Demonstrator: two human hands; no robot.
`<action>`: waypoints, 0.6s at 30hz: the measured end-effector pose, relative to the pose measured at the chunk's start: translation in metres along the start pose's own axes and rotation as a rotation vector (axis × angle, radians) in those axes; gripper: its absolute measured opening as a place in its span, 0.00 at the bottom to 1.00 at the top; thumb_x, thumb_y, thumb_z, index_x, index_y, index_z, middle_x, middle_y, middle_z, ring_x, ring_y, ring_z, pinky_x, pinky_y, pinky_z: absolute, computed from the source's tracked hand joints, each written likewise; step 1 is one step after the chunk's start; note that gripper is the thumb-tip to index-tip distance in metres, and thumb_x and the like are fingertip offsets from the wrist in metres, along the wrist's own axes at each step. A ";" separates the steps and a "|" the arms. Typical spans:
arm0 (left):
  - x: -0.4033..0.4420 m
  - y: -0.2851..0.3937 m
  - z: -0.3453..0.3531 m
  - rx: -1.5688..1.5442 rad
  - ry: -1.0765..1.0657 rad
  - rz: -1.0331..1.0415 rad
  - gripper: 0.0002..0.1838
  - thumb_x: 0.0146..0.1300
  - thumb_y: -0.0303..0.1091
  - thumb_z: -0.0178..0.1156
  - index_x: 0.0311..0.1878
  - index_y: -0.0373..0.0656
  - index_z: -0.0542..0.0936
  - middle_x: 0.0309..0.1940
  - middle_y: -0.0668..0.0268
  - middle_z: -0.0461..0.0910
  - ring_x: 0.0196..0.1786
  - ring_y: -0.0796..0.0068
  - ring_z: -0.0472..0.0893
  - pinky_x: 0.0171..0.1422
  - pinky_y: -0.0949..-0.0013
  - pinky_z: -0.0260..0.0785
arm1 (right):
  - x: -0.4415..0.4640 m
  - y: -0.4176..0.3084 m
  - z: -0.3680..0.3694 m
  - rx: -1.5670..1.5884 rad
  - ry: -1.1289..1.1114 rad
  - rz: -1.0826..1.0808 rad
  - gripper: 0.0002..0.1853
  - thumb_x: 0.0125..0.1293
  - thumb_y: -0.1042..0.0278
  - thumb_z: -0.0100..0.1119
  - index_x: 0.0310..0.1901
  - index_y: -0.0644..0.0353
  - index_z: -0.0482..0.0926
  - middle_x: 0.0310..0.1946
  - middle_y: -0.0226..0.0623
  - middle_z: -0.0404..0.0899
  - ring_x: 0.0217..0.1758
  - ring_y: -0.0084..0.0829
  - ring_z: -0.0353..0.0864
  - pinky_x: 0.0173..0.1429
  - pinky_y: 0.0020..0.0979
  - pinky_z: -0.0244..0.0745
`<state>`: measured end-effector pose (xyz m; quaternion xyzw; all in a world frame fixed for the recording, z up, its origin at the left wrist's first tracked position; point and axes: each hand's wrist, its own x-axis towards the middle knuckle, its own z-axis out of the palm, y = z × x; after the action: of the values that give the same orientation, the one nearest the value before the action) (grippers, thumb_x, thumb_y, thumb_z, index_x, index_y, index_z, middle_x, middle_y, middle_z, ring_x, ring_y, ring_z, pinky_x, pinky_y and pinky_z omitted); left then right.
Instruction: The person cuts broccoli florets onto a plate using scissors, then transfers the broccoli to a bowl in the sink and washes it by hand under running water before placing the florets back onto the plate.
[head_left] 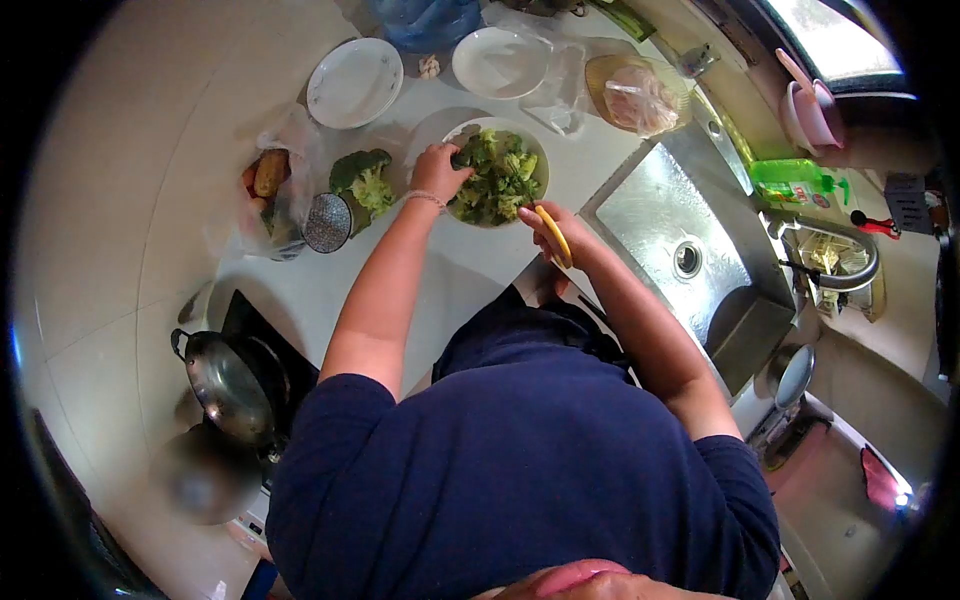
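A white plate piled with cut broccoli sits on the counter in front of me. My left hand reaches over its left rim, fingers closed on a piece of broccoli; that piece is partly hidden. At the plate's lower right, my right hand grips scissors with a yellow handle. Their blades hardly show, pointing towards the broccoli. Left of my left hand lies a larger broccoli head, beside a round metal mesh-like item.
Two white plates and garlic lie at the back. A plastic bag of vegetables stands left, above a wok on the stove. At right are a sink, a bagged bowl and green soap bottle.
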<state>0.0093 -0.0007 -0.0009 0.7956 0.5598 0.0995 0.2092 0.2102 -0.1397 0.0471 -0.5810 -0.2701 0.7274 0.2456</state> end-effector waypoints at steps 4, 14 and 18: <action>0.001 0.007 0.008 0.163 0.009 -0.009 0.16 0.45 0.38 0.65 0.38 0.44 0.79 0.36 0.60 0.79 0.44 0.61 0.74 0.52 0.62 0.66 | 0.003 0.004 0.002 0.026 -0.002 0.004 0.23 0.58 0.43 0.55 0.39 0.59 0.73 0.19 0.30 0.68 0.13 0.20 0.67 0.15 0.23 0.65; -0.013 0.003 0.003 -1.167 0.177 -0.308 0.09 0.53 0.27 0.61 0.38 0.38 0.76 0.31 0.67 0.78 0.32 0.75 0.78 0.36 0.75 0.72 | -0.013 -0.016 0.015 -0.070 -0.034 -0.081 0.24 0.59 0.45 0.56 0.44 0.60 0.72 0.20 0.29 0.68 0.17 0.18 0.66 0.19 0.20 0.63; -0.036 0.025 -0.014 -1.615 0.092 -0.363 0.10 0.55 0.23 0.58 0.41 0.38 0.74 0.35 0.67 0.77 0.35 0.76 0.78 0.42 0.74 0.74 | -0.020 -0.016 0.021 -0.151 -0.012 -0.144 0.26 0.57 0.44 0.56 0.46 0.59 0.73 0.21 0.29 0.68 0.17 0.19 0.66 0.20 0.21 0.65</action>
<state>0.0123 -0.0378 0.0257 0.2928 0.4436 0.4681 0.7059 0.1947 -0.1439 0.0761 -0.5726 -0.3664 0.6891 0.2511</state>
